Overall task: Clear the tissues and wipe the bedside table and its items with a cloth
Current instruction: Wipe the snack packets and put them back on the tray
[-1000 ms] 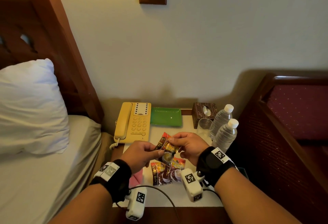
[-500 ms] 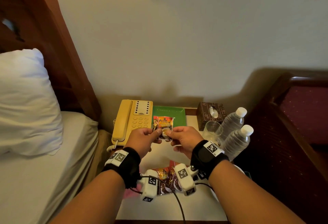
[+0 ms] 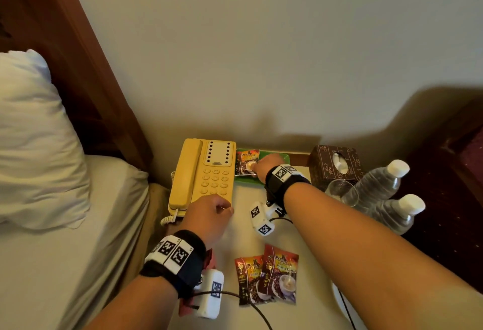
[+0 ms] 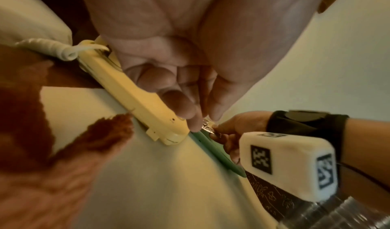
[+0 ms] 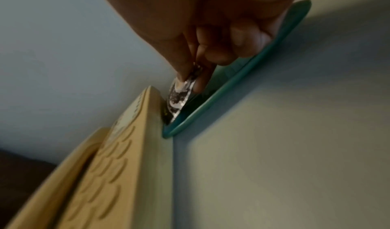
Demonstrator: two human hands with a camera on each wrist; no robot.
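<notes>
My right arm is stretched forward and to the left, wrist band up. My right hand (image 3: 269, 166) is turned down, thumb and forefinger pinching a coffee sachet (image 3: 246, 162), other fingers (image 5: 242, 49) curled under. My left hand (image 3: 209, 214) is held nearer to me, knuckles up, fingers (image 4: 181, 105) loosely curled, thumb alongside, holding nothing. Both forearms bare.

We are holding a coffee sachet (image 3: 247, 162) on the green tray (image 3: 285, 157) with our right hand (image 3: 266, 166), just beside the yellow telephone (image 3: 202, 175). Our left hand (image 3: 209, 216) is hovering at the telephone's near corner, while two more sachets (image 3: 269, 276) are lying on the table (image 3: 243, 199).
</notes>
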